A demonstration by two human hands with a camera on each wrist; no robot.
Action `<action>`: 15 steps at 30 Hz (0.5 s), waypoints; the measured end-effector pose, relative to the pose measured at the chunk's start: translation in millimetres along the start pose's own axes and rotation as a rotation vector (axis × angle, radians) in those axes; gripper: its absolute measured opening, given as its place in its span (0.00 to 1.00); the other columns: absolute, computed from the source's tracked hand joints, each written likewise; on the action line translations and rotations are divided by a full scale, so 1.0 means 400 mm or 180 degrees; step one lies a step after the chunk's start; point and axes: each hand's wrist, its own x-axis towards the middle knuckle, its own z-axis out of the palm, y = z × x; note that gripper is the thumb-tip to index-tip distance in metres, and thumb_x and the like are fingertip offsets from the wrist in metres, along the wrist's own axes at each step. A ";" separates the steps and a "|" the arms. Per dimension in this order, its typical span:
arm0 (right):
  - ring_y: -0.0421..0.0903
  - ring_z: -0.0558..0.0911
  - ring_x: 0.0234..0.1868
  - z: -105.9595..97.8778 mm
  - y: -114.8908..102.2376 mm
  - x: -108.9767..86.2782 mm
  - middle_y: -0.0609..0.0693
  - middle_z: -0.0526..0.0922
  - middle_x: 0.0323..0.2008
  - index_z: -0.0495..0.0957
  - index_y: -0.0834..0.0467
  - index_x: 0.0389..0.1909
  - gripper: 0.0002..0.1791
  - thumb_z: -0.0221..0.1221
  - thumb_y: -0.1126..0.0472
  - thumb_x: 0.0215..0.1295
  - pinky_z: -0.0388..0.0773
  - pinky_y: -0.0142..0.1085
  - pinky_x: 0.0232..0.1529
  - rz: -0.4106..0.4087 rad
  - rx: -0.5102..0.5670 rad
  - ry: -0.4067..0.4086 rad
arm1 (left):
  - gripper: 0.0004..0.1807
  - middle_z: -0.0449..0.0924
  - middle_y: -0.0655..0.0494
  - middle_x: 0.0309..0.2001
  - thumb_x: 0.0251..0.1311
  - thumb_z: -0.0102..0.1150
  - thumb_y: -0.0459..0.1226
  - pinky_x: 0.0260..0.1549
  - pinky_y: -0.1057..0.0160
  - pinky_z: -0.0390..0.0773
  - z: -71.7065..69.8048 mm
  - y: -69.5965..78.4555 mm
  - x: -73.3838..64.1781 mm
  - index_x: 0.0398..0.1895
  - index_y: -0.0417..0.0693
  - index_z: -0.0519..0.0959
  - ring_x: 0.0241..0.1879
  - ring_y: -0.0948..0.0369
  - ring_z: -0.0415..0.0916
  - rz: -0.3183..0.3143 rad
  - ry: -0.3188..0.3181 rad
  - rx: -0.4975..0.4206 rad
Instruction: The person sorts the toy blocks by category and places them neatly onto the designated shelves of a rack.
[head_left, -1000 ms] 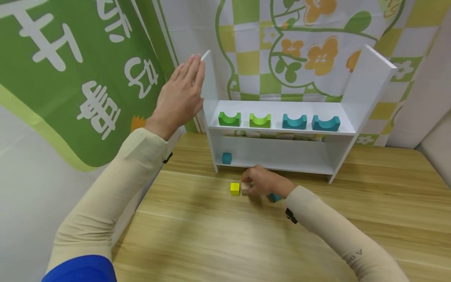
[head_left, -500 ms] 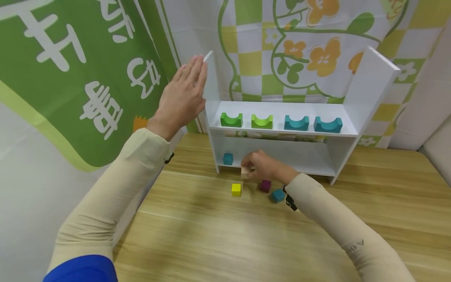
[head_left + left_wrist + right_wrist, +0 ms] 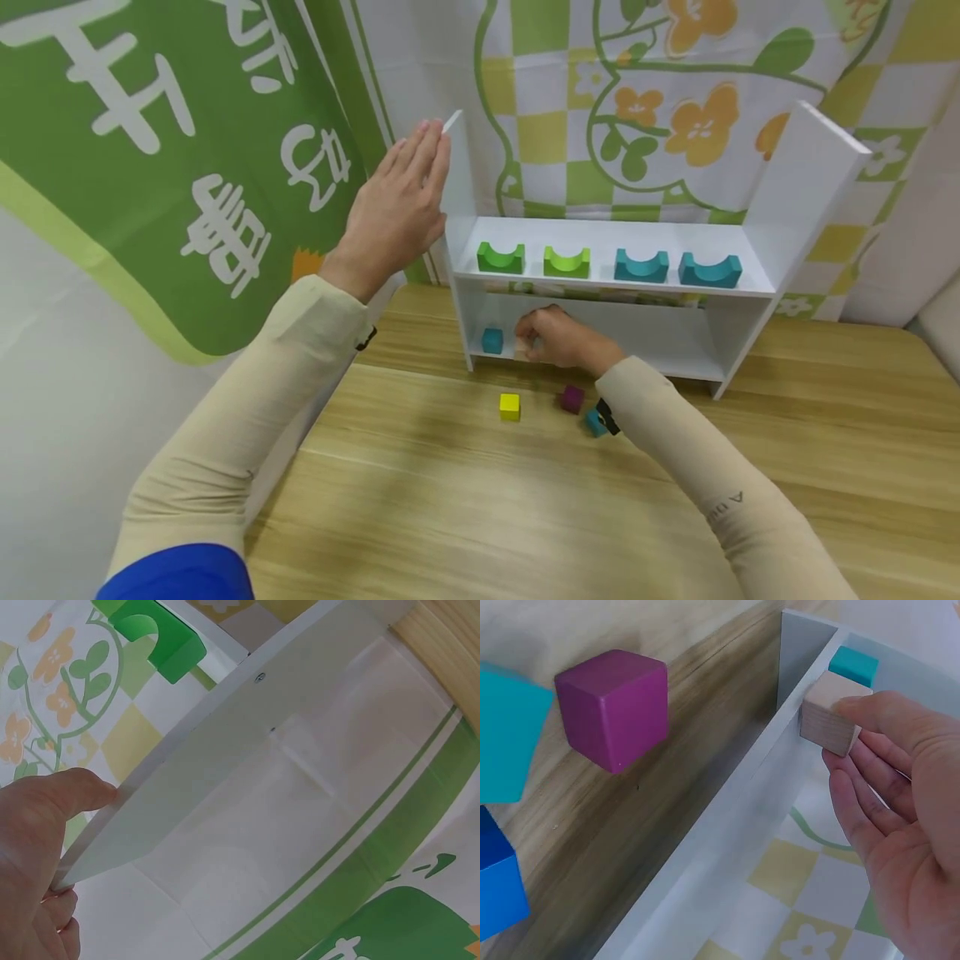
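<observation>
My right hand point(image 3: 558, 337) pinches a plain wooden cube point(image 3: 829, 716) between thumb and fingers at the front edge of the white shelf unit's lower shelf point(image 3: 667, 346). Just left of it on that shelf sits a teal cube point(image 3: 492, 340). High on the unit's left side panel point(image 3: 210, 750) is my left hand point(image 3: 397, 204), its thumb at the front edge and other fingers across the panel. On the table in front lie a yellow cube point(image 3: 510, 407), a purple cube point(image 3: 572, 399) and another teal cube point(image 3: 595, 422), partly covered by the right wrist.
Along the upper shelf stand two green arch blocks point(image 3: 501, 267) and two teal arch blocks point(image 3: 641, 274). A blue cube point(image 3: 496, 877) shows beside the teal one in the right wrist view. Patterned cloth point(image 3: 547, 137) hangs behind the unit, with a green banner point(image 3: 150, 183) at left.
My right hand has lifted the wooden cube from beside the yellow cube and carried it forward to the lower shelf. The left hand keeps its place on the panel.
</observation>
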 end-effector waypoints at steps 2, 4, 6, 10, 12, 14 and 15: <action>0.53 0.88 0.52 0.001 0.002 0.004 0.57 0.90 0.48 0.87 0.63 0.45 0.10 0.67 0.72 0.64 0.88 0.46 0.57 0.0027 -0.0002 0.0011 | 0.43 0.40 0.33 0.86 0.79 0.49 0.41 0.86 0.48 0.45 0.001 0.003 0.001 0.84 0.29 0.41 0.86 0.42 0.42 0.0013 0.0003 0.0014; 0.53 0.88 0.52 0.001 0.004 0.010 0.56 0.90 0.47 0.87 0.62 0.42 0.07 0.67 0.72 0.64 0.87 0.46 0.57 0.0071 -0.0002 0.0008 | 0.43 0.40 0.33 0.86 0.79 0.49 0.41 0.86 0.48 0.46 0.002 0.004 0.001 0.84 0.28 0.41 0.86 0.42 0.42 0.0016 0.0014 0.0028; 0.54 0.88 0.53 -0.001 0.007 0.013 0.55 0.90 0.45 0.85 0.62 0.38 0.04 0.67 0.72 0.64 0.87 0.47 0.58 0.0132 0.0014 -0.0025 | 0.43 0.40 0.33 0.86 0.79 0.48 0.41 0.85 0.47 0.47 0.002 0.004 0.000 0.84 0.28 0.41 0.86 0.42 0.43 0.0017 0.0026 0.0034; 0.55 0.87 0.55 -0.006 0.013 0.016 0.53 0.89 0.43 0.82 0.60 0.34 0.04 0.66 0.70 0.65 0.86 0.48 0.59 0.0246 0.0071 -0.0137 | 0.43 0.41 0.33 0.85 0.78 0.48 0.41 0.85 0.48 0.47 0.003 0.004 -0.001 0.84 0.28 0.42 0.86 0.42 0.44 0.0018 0.0058 0.0056; 0.55 0.87 0.55 -0.008 0.014 0.017 0.53 0.88 0.41 0.80 0.60 0.32 0.05 0.66 0.70 0.66 0.86 0.49 0.59 0.0248 0.0081 -0.0167 | 0.43 0.42 0.33 0.85 0.78 0.48 0.41 0.85 0.48 0.48 0.005 0.003 -0.002 0.84 0.28 0.42 0.86 0.42 0.44 0.0024 0.0083 0.0071; 0.54 0.87 0.54 -0.010 0.014 0.019 0.52 0.88 0.40 0.80 0.59 0.31 0.06 0.66 0.70 0.66 0.86 0.49 0.59 0.0248 0.0086 -0.0178 | 0.42 0.42 0.33 0.85 0.78 0.49 0.41 0.85 0.48 0.49 0.007 0.002 -0.002 0.84 0.28 0.43 0.86 0.42 0.45 0.0028 0.0110 0.0082; 0.54 0.87 0.53 -0.010 0.014 0.020 0.51 0.87 0.38 0.78 0.59 0.29 0.08 0.66 0.70 0.66 0.86 0.48 0.59 0.0231 0.0084 -0.0182 | 0.43 0.43 0.33 0.85 0.78 0.49 0.41 0.85 0.48 0.49 0.007 0.002 -0.003 0.84 0.28 0.43 0.86 0.42 0.45 0.0030 0.0116 0.0087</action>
